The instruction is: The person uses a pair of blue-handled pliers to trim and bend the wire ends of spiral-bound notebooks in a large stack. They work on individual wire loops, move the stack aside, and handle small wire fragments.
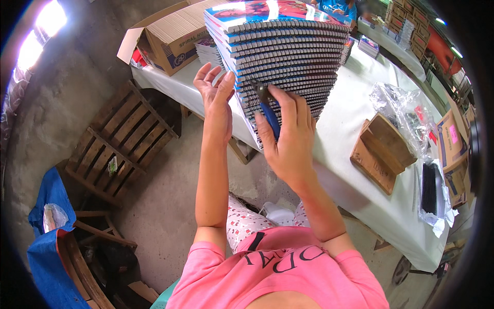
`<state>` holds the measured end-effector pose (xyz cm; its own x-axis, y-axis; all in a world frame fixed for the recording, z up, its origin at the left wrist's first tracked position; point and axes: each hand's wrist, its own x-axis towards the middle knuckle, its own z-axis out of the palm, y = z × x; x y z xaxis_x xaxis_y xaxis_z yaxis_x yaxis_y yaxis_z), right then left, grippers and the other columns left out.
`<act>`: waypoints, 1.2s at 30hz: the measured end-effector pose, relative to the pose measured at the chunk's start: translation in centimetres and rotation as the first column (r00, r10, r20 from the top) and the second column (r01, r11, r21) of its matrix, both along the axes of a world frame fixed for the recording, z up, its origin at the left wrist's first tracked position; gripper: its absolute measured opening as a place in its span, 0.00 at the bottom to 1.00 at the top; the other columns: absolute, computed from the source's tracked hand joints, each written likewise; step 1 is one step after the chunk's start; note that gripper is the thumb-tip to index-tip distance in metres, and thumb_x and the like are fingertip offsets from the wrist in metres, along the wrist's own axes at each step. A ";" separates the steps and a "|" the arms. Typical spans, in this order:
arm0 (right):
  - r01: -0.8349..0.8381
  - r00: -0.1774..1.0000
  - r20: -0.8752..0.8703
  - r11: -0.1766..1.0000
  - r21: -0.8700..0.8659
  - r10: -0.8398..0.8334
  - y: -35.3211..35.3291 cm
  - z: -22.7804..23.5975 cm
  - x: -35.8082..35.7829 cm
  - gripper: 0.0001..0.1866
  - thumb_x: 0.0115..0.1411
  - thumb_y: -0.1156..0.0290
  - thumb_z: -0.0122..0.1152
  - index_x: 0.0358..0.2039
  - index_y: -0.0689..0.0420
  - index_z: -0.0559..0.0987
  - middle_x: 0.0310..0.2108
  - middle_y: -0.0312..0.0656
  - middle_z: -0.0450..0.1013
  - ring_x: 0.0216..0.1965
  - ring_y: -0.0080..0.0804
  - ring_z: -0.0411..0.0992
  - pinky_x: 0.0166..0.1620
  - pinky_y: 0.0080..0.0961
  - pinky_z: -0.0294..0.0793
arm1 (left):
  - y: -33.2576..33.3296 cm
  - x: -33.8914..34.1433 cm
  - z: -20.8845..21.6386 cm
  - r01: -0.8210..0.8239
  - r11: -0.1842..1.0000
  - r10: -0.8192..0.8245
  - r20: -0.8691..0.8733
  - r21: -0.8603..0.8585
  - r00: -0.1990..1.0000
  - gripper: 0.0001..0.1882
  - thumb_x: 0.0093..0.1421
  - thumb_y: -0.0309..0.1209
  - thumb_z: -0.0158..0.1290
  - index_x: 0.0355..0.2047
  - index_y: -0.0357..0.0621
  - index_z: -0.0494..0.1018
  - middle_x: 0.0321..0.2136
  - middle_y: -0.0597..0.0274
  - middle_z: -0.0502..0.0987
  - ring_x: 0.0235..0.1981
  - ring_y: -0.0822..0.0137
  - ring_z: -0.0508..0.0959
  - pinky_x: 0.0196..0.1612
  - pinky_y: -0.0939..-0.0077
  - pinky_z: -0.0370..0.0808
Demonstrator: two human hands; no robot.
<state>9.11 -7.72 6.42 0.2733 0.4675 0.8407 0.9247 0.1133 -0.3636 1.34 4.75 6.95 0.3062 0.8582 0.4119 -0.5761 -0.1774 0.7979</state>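
A tall stack of spiral notebooks [303,62] stands on the white-covered table [334,154], its spiral bindings facing me. My right hand [293,139] is closed around blue-handled pliers [271,121]. The metal jaws of the pliers are against the bindings near the stack's left edge, low on the pile. Whether they grip a wire is too small to tell. My left hand [216,95] is raised beside the left side of the stack, fingers apart and holding nothing.
An open cardboard box [177,44] sits behind the stack at left. At right lie a wooden stand [383,152], clear plastic wrap [399,105] and black binding coils [429,188]. Slatted wood [123,141] is on the left. Another person [337,6] is at the far side.
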 end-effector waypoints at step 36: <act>0.175 0.970 0.164 0.983 0.049 -0.181 1.4 1.2 -0.5 0.23 0.55 0.61 0.56 0.50 0.52 0.68 0.39 0.43 0.66 0.38 0.39 0.67 0.40 0.39 0.62 | 0.3 0.7 0.9 -0.031 0.999 0.031 -0.027 0.015 0.999 0.46 0.51 0.50 0.59 0.58 0.40 0.44 0.54 0.44 0.52 0.56 0.55 0.57 0.60 0.64 0.55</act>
<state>8.63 -6.37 7.58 0.2035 0.3941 0.8963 0.9784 -0.0491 -0.2006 2.05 5.05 7.83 0.2911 0.8612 0.4166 -0.5479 -0.2069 0.8105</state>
